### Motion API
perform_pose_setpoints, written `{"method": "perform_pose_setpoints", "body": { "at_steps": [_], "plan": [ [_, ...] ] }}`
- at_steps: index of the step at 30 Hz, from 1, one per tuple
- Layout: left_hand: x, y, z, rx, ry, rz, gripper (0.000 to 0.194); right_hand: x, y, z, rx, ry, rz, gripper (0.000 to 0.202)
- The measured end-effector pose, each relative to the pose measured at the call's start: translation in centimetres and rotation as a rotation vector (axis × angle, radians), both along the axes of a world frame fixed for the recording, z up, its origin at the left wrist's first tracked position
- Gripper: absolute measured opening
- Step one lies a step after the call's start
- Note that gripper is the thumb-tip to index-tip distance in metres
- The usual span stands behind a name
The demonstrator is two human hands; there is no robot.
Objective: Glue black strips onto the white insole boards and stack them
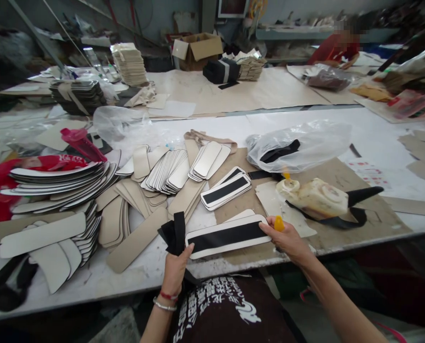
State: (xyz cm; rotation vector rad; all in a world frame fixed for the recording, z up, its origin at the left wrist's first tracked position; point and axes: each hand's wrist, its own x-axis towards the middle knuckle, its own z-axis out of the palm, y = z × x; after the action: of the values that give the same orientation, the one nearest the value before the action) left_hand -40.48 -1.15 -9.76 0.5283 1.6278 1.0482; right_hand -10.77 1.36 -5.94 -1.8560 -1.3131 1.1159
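Observation:
Both hands hold a long white panel with rounded corners and a black strip (227,238) along its middle. At its left end, my left hand (177,267) pinches the panel, with loose black strips (175,233) bunched at the same hand. My right hand (284,238) grips the right end, thumb on top. A small yellow piece (278,223) sticks up at that hand; I cannot make out what it belongs to. Just beyond lie similar white panels with black strips (226,190), stacked. A stained, cream-coloured plastic container (321,196) lies beyond my right hand.
Fanned white panels (169,171) and beige panels (137,240) cover the table's left side, beside curved stacks (62,183). A clear plastic bag (301,143) holds black material. Farther back stand a cardboard box (198,47) and a person in red (332,50).

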Motion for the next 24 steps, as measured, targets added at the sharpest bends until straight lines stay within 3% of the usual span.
{"method": "perform_pose_setpoints", "body": {
  "at_steps": [5,9,13,20,24],
  "plan": [
    [-0.5,-0.1,1.7,-0.029,-0.117,-0.090,0.040,0.0,0.2,0.3,-0.047,0.089,0.047,0.037],
    [-0.6,-0.2,1.8,-0.026,-0.050,-0.126,0.040,-0.2,0.4,0.5,-0.052,0.072,0.061,0.039],
    [-0.5,-0.2,1.8,-0.034,-0.006,-0.107,0.042,-0.5,0.6,0.8,-0.032,0.036,0.060,0.037],
    [0.4,0.3,3.1,-0.048,-0.016,-0.038,0.044,-0.3,0.9,0.7,-0.028,0.014,0.065,0.037],
    [0.6,0.2,2.9,-0.044,-0.013,-0.018,0.048,0.1,1.0,0.4,-0.022,0.030,0.069,0.036]
  ]
}}
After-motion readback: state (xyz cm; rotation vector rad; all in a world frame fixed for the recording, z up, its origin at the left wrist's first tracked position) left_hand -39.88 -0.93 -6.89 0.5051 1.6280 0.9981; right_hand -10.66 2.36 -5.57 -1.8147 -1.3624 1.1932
